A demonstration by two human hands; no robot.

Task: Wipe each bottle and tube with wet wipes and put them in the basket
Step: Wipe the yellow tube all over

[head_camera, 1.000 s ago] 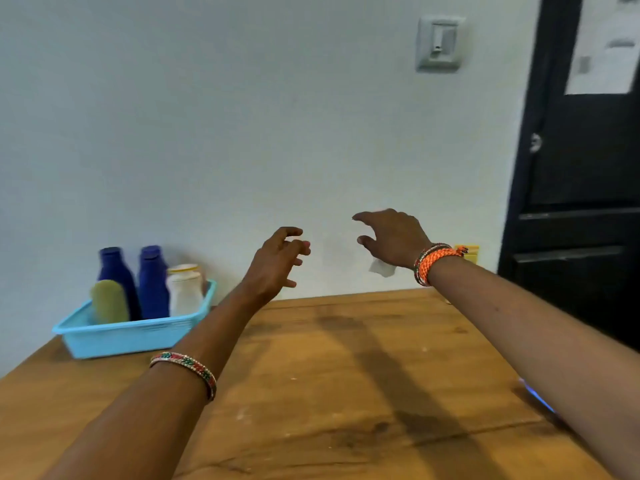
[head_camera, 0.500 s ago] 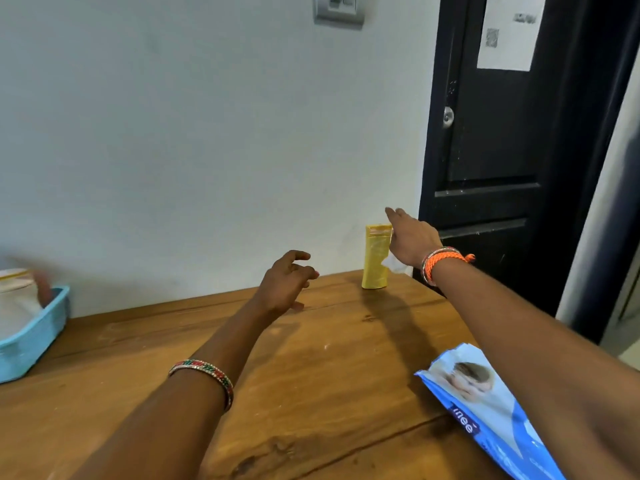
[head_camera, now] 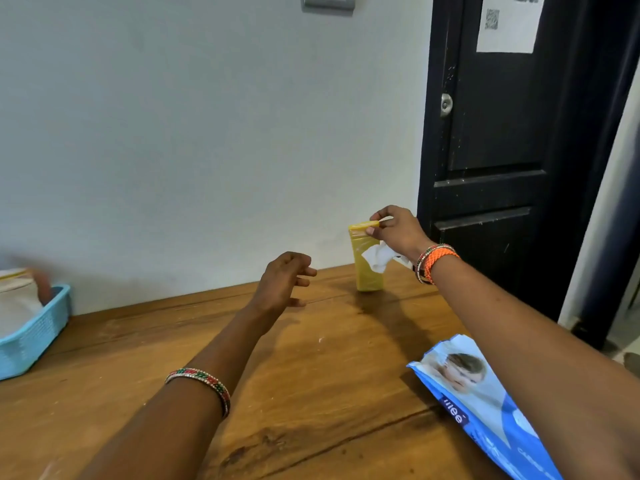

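We see: right hand (head_camera: 398, 233) pinching yellow tube (head_camera: 367, 261) top with wipe (head_camera: 379, 257), surface's (head_camera: 311, 375) far edge; left hand (head_camera: 285, 280) hovers loosely curled.

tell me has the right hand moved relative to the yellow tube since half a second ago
Yes. The right hand has closed in on the yellow tube and now pinches its top edge.

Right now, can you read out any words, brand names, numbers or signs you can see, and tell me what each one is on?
"ilee": white letters, upside down and maybe cut off, on the blue wipes pack.
Further white print lower on that pack: too blurred to read.
Paper sheet on the black door: a QR code and a line of print, too small to read.
Yellow tube: no readable text.
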